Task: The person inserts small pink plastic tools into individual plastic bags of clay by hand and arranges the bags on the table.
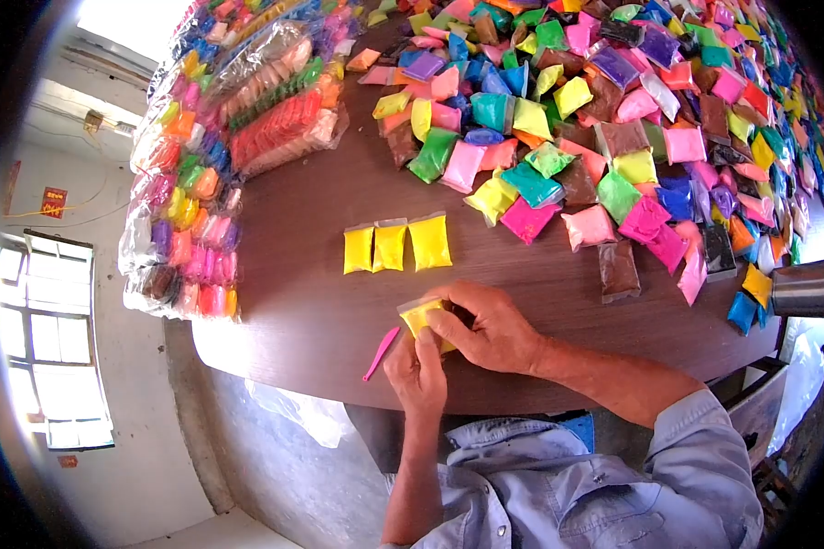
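Note:
A small yellow packet (419, 316) with a clear edge is held between my two hands above the brown table. My left hand (417, 371) pinches it from below, and my right hand (490, 325) grips it from the right with the fingers bent over it. Just beyond lie three yellow packets (390, 247) in a row, the right one (430, 242) slightly apart from the other two. A pink plastic tool (381, 353) rests on the table left of my left hand.
A large heap of coloured packets (618, 165) covers the back and right of the table (293, 229). Clear bags of packed packets (284, 137) are stacked along the left side. A metal cylinder (804, 291) stands at the right edge, beside blue and yellow packets.

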Demonstrator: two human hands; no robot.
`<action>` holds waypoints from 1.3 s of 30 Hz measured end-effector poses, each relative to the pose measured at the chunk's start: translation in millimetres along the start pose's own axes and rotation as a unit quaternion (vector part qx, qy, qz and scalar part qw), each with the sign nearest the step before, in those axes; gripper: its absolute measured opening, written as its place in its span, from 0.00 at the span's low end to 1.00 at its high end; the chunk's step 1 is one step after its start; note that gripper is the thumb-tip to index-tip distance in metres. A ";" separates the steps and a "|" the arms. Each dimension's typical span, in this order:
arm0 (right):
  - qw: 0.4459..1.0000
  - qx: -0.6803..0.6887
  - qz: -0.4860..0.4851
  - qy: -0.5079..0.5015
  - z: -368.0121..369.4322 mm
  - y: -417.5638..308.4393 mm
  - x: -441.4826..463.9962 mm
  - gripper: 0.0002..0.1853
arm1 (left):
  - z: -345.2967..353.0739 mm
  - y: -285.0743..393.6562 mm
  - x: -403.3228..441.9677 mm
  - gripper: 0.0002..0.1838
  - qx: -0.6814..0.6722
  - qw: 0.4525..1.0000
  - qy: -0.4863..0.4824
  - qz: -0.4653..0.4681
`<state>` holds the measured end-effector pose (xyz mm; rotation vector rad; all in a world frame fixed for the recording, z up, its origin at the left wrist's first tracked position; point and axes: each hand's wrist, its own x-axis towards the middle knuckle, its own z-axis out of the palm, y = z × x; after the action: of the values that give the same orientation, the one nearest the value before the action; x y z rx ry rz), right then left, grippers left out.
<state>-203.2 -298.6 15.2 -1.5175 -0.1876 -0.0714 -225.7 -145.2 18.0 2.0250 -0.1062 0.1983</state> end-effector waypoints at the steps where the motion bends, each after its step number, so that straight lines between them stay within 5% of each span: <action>1: 1.000 -0.016 -0.015 -0.003 -1.3 -2.8 0.5 0.13 | 0.5 -0.2 0.0 0.17 0.000 1.000 0.000 0.000; 13: 0.998 0.062 0.021 0.009 3.4 5.7 -1.2 0.13 | -0.1 -2.8 -1.0 0.17 -0.051 0.998 -0.004 -0.027; 23: 0.992 0.092 0.079 -0.033 -1.9 -4.3 1.2 0.14 | -0.8 -9.4 -0.6 0.16 0.046 0.999 0.001 0.019; 30: 0.997 0.066 0.031 -0.024 -0.6 4.3 1.3 0.14 | -1.6 -7.3 -2.0 0.19 -0.038 0.999 0.007 -0.037; 39: 0.995 0.075 0.051 -0.052 -3.7 -1.3 2.0 0.13 | -0.8 -4.7 0.7 0.18 0.014 1.000 0.019 0.002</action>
<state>-201.1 -302.2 16.7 -1.3785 -0.1938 0.1008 -224.3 -142.3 14.3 2.0475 -0.0848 0.2427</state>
